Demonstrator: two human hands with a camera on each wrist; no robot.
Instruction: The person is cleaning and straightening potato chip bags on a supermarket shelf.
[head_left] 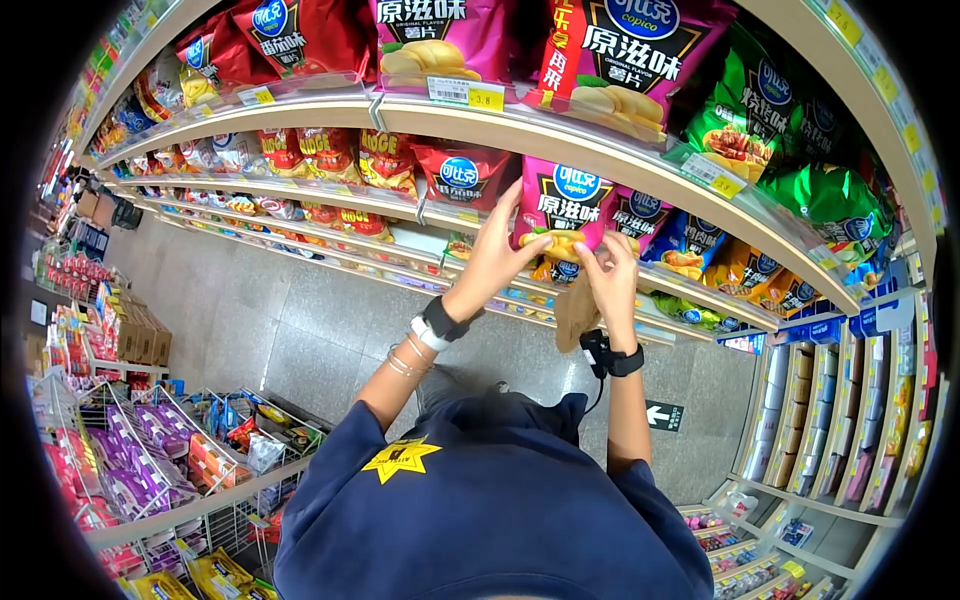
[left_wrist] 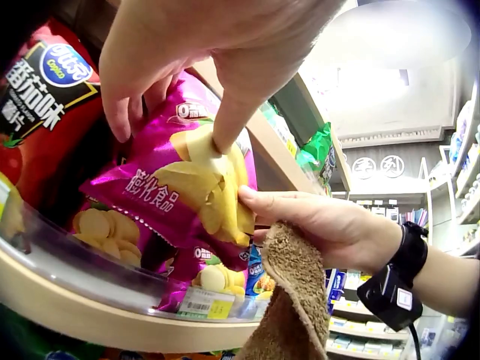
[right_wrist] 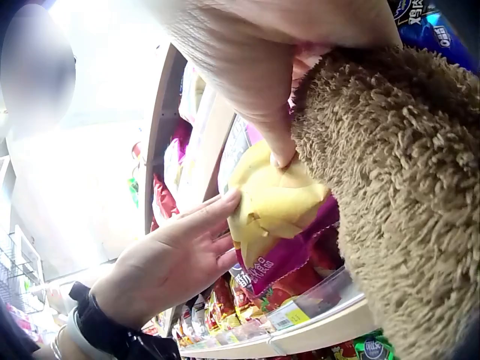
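Observation:
Both hands hold a magenta bag of potato chips (head_left: 565, 205) at the second shelf's edge. The left hand (head_left: 497, 245) grips its left side, thumb on the printed chips; in the left wrist view the left hand (left_wrist: 202, 60) reaches over the bag (left_wrist: 187, 187) from above. The right hand (head_left: 612, 280) pinches the lower right of the bag, its thumb on the front. A brown fluffy cloth (head_left: 576, 312) hangs from the right hand; it fills the right side of the right wrist view (right_wrist: 405, 187), where the bag (right_wrist: 274, 202) looks creased.
Shelf boards with price tags (head_left: 466, 93) curve across above. Red tomato bags (head_left: 463, 175) stand left of the held bag, blue bags (head_left: 687, 245) and orange bags (head_left: 745, 270) to its right. Wire baskets of snacks (head_left: 215, 480) stand lower left. Grey tile floor (head_left: 335, 320) lies below.

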